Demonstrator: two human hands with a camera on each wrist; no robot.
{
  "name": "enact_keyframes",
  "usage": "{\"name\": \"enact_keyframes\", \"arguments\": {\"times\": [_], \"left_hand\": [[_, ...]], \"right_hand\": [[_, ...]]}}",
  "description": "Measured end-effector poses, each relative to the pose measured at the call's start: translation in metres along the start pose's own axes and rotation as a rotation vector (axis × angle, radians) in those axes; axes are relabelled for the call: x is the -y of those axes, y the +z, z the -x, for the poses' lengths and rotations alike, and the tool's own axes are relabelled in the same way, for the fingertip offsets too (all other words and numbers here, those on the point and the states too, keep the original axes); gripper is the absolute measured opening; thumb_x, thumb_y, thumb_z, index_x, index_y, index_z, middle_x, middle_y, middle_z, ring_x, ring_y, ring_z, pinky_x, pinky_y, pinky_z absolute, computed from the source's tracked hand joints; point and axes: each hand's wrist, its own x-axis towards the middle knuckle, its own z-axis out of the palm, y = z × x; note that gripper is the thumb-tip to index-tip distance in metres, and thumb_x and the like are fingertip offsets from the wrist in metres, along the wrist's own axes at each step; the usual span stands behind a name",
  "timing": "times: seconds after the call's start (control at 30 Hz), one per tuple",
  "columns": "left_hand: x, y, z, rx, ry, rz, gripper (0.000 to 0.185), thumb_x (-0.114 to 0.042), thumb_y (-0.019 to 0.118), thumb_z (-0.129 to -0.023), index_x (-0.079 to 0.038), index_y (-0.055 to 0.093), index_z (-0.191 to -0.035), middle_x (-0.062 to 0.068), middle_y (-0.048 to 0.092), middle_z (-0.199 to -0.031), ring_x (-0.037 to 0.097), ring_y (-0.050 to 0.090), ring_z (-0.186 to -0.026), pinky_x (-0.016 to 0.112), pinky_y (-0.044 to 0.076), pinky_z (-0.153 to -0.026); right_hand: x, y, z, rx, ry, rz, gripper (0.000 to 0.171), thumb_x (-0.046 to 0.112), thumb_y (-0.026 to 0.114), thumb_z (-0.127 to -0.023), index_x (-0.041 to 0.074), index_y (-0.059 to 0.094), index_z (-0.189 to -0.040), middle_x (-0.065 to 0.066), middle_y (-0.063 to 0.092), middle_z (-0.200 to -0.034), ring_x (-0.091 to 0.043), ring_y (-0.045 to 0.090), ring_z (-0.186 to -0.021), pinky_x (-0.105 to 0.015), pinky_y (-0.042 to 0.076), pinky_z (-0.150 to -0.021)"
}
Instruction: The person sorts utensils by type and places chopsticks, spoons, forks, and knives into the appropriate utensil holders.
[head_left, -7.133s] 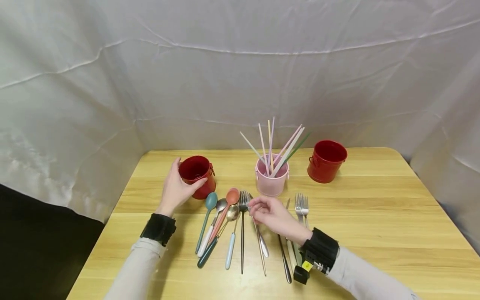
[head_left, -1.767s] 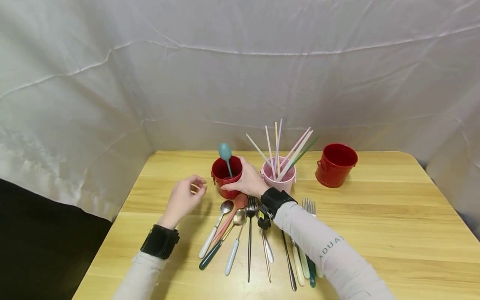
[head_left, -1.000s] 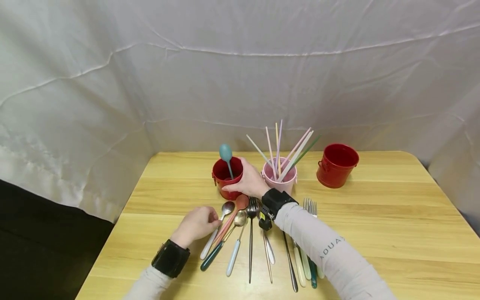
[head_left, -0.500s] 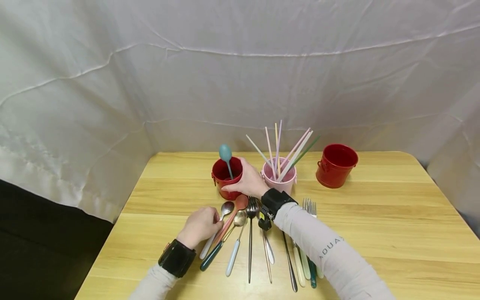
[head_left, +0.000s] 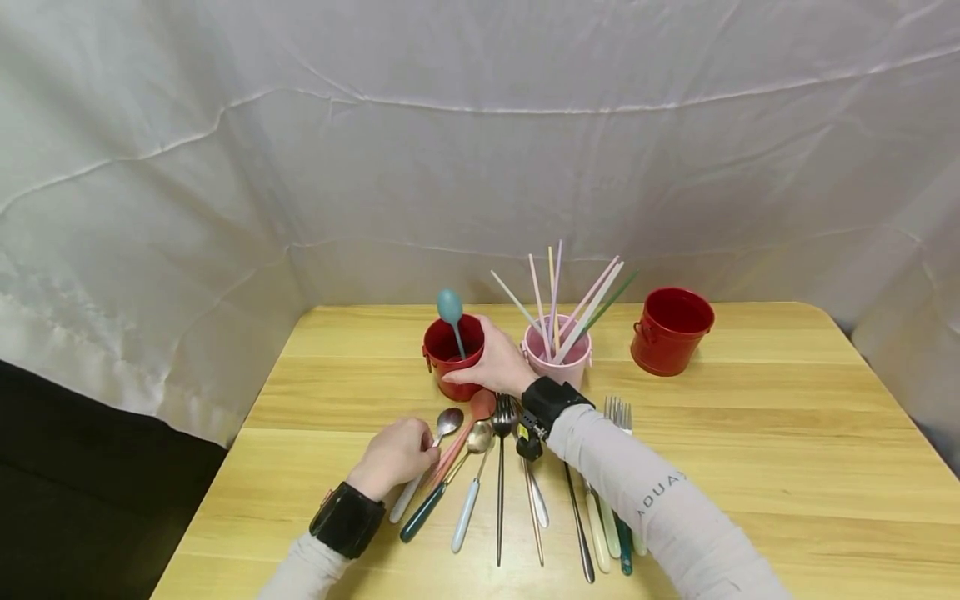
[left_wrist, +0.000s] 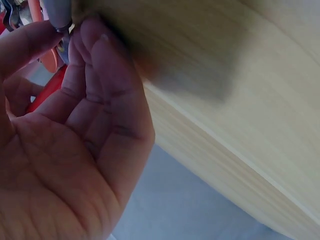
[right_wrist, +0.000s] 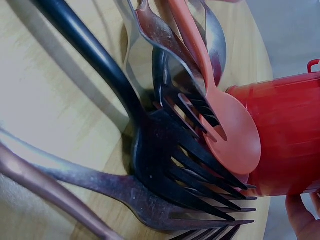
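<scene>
My left hand (head_left: 397,454) pinches the white handle of a metal spoon (head_left: 449,420) at the left end of the cutlery; the left wrist view shows the handle (left_wrist: 58,12) between thumb and fingers. My right hand (head_left: 495,362) grips the right side of a red bucket (head_left: 442,375), thumb along its front. A teal spoon (head_left: 450,306) stands in that bucket, bowl up. Beside the white-handled spoon lie a coral spoon (head_left: 482,404), a gold spoon with a dark green handle (head_left: 423,512), and a black fork (head_left: 501,467). The right wrist view shows the coral spoon (right_wrist: 235,135) close by the bucket wall (right_wrist: 290,135).
A pink bucket (head_left: 558,367) full of coloured sticks stands right of my right hand. Farther right is a second red bucket (head_left: 667,346). Several forks and knives lie under and beside my right forearm, among them silver forks (head_left: 618,412). Grey cloth (head_left: 480,183) hangs behind the table.
Earlier my left hand held the red bucket; my right hand holds it now, farther right, with the teal spoon inside. My left hand came down to the white-handled spoon, which has shifted slightly left.
</scene>
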Motion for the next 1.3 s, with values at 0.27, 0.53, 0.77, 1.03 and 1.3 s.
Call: {"name": "enact_keyframes", "arguments": {"times": [0.27, 0.53, 0.77, 1.03, 1.3], "left_hand": [[0.007, -0.008, 0.014, 0.015, 0.009, 0.035, 0.018, -0.012, 0.075, -0.085, -0.012, 0.063, -0.071, -0.002, 0.056, -0.069, 0.013, 0.050, -0.063, 0.026, 0.038, -0.056], [0.019, -0.014, 0.023, 0.103, 0.038, 0.185, 0.012, -0.007, 0.071, -0.085, -0.010, 0.066, -0.074, -0.003, 0.058, -0.068, 0.012, 0.052, -0.062, 0.023, 0.042, -0.055], [0.029, -0.027, 0.032, 0.136, 0.071, 0.291, 0.010, -0.010, 0.068, -0.091, -0.006, 0.067, -0.082, 0.002, 0.066, -0.071, 0.014, 0.058, -0.066, 0.023, 0.044, -0.060], [0.041, -0.041, 0.033, 0.096, 0.079, 0.358, 0.013, -0.013, 0.065, -0.095, -0.001, 0.068, -0.090, 0.009, 0.071, -0.075, 0.013, 0.061, -0.066, 0.021, 0.043, -0.063], [0.044, -0.062, 0.032, -0.005, 0.095, 0.346, 0.015, -0.014, 0.065, -0.096, 0.000, 0.068, -0.093, 0.014, 0.072, -0.084, 0.018, 0.065, -0.072, 0.022, 0.050, -0.062]], "right_hand": [[0.000, 0.000, 0.000, 0.001, 0.001, -0.006, 0.093, 0.029, 0.093, -0.071, 0.013, 0.040, -0.146, -0.006, 0.060, -0.137, -0.022, 0.059, -0.126, -0.039, 0.050, -0.108], [0.002, 0.001, 0.000, 0.003, 0.012, 0.003, 0.094, 0.030, 0.093, -0.071, 0.013, 0.039, -0.147, -0.005, 0.059, -0.138, -0.021, 0.059, -0.126, -0.038, 0.050, -0.109], [0.003, 0.000, 0.001, 0.010, 0.015, -0.006, 0.094, 0.029, 0.092, -0.071, 0.013, 0.039, -0.147, -0.006, 0.059, -0.138, -0.022, 0.059, -0.127, -0.039, 0.049, -0.109], [0.004, -0.001, 0.001, 0.009, 0.014, -0.012, 0.094, 0.028, 0.093, -0.071, 0.013, 0.040, -0.147, -0.005, 0.059, -0.139, -0.022, 0.058, -0.127, -0.039, 0.049, -0.110], [0.003, 0.000, 0.001, 0.011, 0.014, -0.012, 0.094, 0.028, 0.092, -0.071, 0.014, 0.039, -0.147, -0.004, 0.059, -0.139, -0.021, 0.058, -0.127, -0.038, 0.049, -0.109]]}}
